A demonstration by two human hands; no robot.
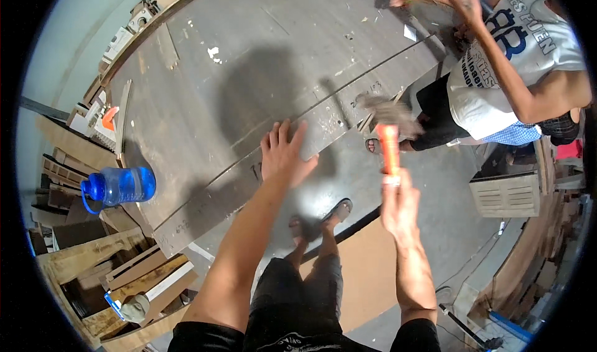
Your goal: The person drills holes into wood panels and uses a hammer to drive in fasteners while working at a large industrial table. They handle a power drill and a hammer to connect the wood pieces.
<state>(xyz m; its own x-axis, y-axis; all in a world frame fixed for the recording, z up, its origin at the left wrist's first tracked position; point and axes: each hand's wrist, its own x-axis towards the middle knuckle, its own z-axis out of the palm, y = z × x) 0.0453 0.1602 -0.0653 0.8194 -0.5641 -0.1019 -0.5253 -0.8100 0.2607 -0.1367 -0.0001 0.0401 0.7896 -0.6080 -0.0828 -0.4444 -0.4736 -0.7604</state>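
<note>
My left hand [285, 154] rests with spread fingers on the near edge of a large grey workbench [323, 35], close to a long seam in its top. My right hand [400, 204] is wrapped round the orange grip of a hammer [388, 147], held off the bench's near right side. Motion smears the hammer's head, so its exact shape is unclear. Dark shadows of me and the hammer fall across the bench top.
A blue water jug [121, 186] lies at the bench's left end, near wood strips and an orange object [110, 118]. Wood offcuts [146, 277] are piled lower left. Another person [497, 78] stands at the right. A brown board [357, 277] lies on the floor beside my legs.
</note>
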